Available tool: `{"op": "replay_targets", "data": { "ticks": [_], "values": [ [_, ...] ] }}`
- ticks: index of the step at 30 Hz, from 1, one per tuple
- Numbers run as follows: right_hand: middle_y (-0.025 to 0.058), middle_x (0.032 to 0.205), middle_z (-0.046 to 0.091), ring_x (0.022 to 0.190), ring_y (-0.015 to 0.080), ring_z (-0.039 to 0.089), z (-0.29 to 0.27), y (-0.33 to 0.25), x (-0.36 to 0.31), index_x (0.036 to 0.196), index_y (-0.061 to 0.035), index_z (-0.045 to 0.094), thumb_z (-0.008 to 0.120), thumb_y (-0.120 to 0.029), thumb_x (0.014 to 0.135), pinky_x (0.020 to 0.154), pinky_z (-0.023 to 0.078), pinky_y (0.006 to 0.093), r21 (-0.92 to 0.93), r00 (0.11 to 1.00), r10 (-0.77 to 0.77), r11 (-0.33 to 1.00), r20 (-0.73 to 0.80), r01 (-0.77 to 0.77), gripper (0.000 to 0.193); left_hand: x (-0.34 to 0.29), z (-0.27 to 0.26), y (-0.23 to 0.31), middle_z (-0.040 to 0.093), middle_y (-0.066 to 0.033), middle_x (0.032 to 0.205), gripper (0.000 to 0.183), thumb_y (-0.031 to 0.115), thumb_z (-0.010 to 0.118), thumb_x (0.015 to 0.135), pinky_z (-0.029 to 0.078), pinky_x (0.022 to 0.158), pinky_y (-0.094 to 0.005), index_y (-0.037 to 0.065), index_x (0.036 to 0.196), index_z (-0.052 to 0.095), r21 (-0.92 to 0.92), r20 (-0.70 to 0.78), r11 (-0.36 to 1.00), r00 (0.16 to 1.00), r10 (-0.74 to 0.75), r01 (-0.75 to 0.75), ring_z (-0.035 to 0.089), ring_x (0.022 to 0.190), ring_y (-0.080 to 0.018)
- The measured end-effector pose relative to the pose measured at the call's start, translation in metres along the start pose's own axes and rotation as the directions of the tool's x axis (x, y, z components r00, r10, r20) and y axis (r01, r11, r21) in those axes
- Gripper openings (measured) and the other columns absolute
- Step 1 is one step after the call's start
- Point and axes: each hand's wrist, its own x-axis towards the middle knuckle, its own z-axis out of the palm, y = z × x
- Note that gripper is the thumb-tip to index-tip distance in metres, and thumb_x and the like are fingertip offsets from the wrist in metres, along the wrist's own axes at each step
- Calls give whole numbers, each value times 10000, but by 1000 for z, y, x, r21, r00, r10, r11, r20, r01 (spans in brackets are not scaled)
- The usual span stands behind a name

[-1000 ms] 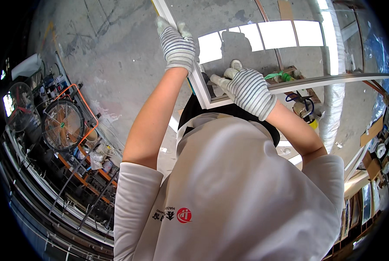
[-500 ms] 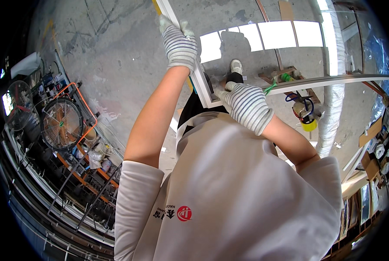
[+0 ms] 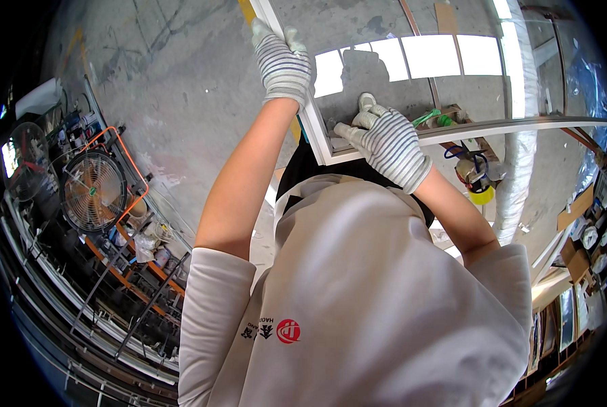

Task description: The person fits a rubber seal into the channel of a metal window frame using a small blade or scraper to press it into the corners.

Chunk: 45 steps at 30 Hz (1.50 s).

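A pale window frame with a clear glass pane stands before me, its corner close to my waist. My left hand, in a striped white glove, is closed around the left bar. My right hand, gloved alike, lies over the near bar just right of the corner. Its fingers are apart and reach onto the pane's corner area; I see nothing in them. Whether the fingertips press on the glass I cannot tell.
Round black fans stand at the left beside racks of long bars. On the right, a plastic-wrapped column lies beyond the pane. A tool with a yellow end and green strips are near the frame.
My right hand has shifted slightly away from my body, its fingers now spread over the pane by the corner. My left hand keeps its hold on the bar.
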Motion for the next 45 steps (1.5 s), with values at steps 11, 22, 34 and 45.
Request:
{"op": "replay_targets", "data": {
  "ticks": [11, 22, 34, 45],
  "values": [
    [34, 1018, 607, 1023, 210, 549, 4, 2, 8, 1201, -266, 623, 506, -187, 880, 925, 365, 453, 9, 996, 56, 998, 69, -56, 350, 1, 2, -12, 466, -60, 1082, 473, 368, 405, 1004, 468, 776, -192, -11, 1287, 399, -32, -19, 999, 1000, 20, -20, 492, 911, -134],
    [14, 891, 596, 916, 204, 565, 7, 11, 4, 1029, -235, 705, 583, -225, 835, 803, 402, 417, 51, 986, -126, 990, -106, 132, 229, 1, -3, 3, 503, -277, 1210, 500, 148, 536, 902, 406, 988, -403, -75, 1310, 353, 313, -19, 943, 992, 124, -112, 520, 1107, -385],
    [-17, 1002, 633, 991, 202, 573, -14, 16, 15, 1079, -333, 688, 516, -247, 868, 865, 395, 467, 52, 960, -218, 976, 178, 212, 285, 1, -3, -6, 482, -188, 1195, 445, 77, 499, 913, 443, 901, -299, -33, 1314, 340, 329, -9, 928, 982, 187, -174, 503, 980, -239],
    [10, 901, 628, 889, 195, 570, -15, 15, 3, 1027, -259, 716, 548, -203, 829, 852, 400, 384, 82, 985, -171, 982, -30, 173, 266, 3, 0, 1, 538, -245, 1110, 405, 113, 534, 890, 443, 911, -373, -81, 1221, 407, 97, -24, 995, 999, -28, 30, 556, 959, -335]
  ]
}}
